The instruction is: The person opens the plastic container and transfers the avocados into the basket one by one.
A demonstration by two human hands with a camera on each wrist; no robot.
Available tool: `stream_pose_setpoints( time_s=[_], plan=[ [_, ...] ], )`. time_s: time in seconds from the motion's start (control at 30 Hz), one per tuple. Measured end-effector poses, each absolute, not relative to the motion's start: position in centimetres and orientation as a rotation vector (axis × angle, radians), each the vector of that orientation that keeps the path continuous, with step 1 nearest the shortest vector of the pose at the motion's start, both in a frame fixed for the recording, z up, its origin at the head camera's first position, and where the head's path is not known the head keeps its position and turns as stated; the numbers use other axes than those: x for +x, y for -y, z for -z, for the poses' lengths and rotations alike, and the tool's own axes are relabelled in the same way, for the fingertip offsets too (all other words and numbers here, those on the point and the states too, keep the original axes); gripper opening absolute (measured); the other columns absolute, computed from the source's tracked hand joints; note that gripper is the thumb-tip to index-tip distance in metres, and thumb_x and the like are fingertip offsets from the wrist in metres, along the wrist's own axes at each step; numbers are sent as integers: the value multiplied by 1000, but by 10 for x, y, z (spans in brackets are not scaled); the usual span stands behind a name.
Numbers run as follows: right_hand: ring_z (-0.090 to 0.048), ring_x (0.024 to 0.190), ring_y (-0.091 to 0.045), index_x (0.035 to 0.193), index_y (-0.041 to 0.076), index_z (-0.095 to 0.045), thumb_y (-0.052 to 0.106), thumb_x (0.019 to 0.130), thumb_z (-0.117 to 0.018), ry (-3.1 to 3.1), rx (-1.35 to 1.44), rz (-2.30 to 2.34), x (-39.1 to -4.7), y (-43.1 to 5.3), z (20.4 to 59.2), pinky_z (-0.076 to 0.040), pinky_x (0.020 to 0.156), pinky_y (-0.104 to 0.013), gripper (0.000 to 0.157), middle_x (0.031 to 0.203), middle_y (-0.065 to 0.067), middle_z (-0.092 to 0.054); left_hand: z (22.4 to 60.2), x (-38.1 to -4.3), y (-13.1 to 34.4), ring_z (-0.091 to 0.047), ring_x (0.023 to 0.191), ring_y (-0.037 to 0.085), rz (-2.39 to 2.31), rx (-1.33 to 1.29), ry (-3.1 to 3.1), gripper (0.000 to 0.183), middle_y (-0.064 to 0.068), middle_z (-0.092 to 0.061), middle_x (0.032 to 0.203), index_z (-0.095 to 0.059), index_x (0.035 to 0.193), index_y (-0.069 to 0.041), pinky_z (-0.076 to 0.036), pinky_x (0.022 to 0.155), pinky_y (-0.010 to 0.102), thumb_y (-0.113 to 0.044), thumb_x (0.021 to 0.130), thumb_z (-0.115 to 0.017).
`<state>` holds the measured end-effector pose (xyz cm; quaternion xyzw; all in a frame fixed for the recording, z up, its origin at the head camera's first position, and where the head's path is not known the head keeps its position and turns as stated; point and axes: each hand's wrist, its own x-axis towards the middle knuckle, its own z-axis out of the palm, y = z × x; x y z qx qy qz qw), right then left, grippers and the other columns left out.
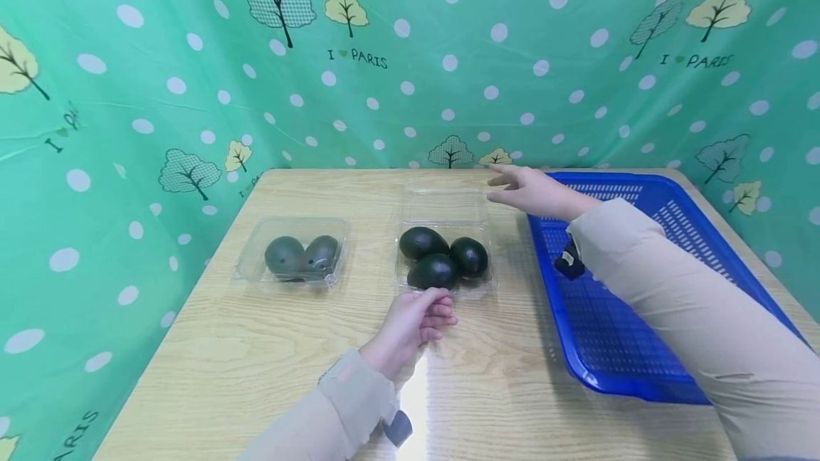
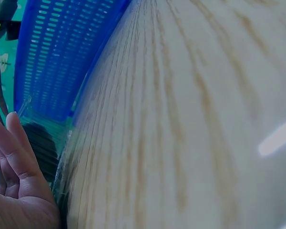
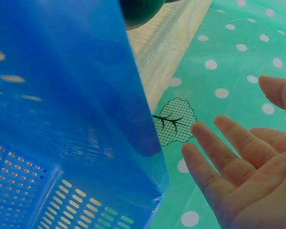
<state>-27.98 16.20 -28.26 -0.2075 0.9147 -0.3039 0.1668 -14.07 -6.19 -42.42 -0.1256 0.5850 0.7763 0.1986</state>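
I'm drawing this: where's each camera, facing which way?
On the head: looks forward and down at dark fruits and blue basket; left hand and right hand show.
On the left wrist: looks across table to basket; both hands show.
On the right wrist: looks past basket to green cloth; right hand shows.
Both wrist views share the basket.

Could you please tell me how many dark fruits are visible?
5: two dark fruits in the left clear container, three in the open one; the right sleeve may hide more in the blue basket.
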Motion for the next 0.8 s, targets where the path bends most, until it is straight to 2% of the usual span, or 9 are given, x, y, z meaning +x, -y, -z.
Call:
stream_pose_setpoints(
  time_s=[0.13, 0.37, 0.8],
  plan=[
    [-46, 136, -41, 157, 9, -22, 29, 103, -52, -2604, -616, 883, -278, -162, 280, -43, 109, -56, 65, 152, -20, -44, 423, -140, 63, -71, 68, 9, -2174, -341, -1635, 17, -6, -69, 70, -67, 83, -11, -50, 49, 15, -26, 92, -65],
    [-54, 130, -35, 151, 11, -40, 25, 101, -55, -2619, -663, 976, -272, -157, 274, -46, 106, -53, 54, 145, -17, -53, 423, -140, 64, -70, 67, 8, -2165, -344, -1644, 18, -5, -69, 69, -67, 81, -12, -53, 52, 17, -27, 91, -67],
    [-58, 127, -33, 147, 10, -46, 26, 98, -62, -2563, -711, 989, -261, -139, 274, -52, 101, -49, 54, 138, -14, -60, 420, -138, 72, -70, 68, 10, -2173, -368, -1669, 21, -3, -70, 73, -66, 90, -7, -56, 56, 19, -28, 91, -68]
  ],
)
